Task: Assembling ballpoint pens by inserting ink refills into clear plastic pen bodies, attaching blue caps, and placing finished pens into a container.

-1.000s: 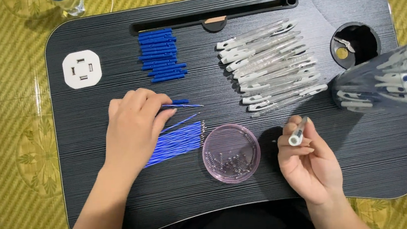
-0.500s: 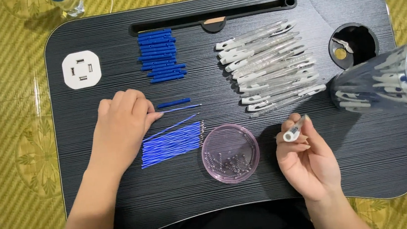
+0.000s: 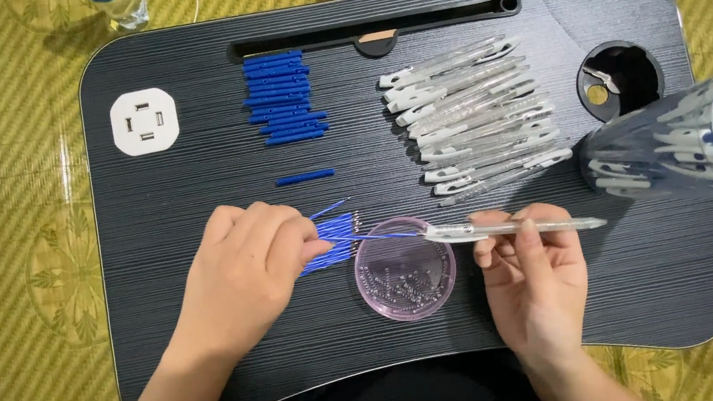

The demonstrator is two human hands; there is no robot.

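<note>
Presently we find the right hand [image 3: 534,284] gripping a clear pen barrel [image 3: 512,229] level over the counter [image 3: 156,202], just above the pink dish [image 3: 405,267] of small tips, while the left hand [image 3: 246,276] pinches a blue refill [image 3: 377,236] whose end meets the barrel's mouth. We judge the thin refill could bend or miss the opening if the two drift out of line, and either wrist could knock the dish and scatter its tips. Spare refills [image 3: 330,245] lie under the left fingers, barrels [image 3: 475,115] and blue caps [image 3: 284,96] further back.
</note>
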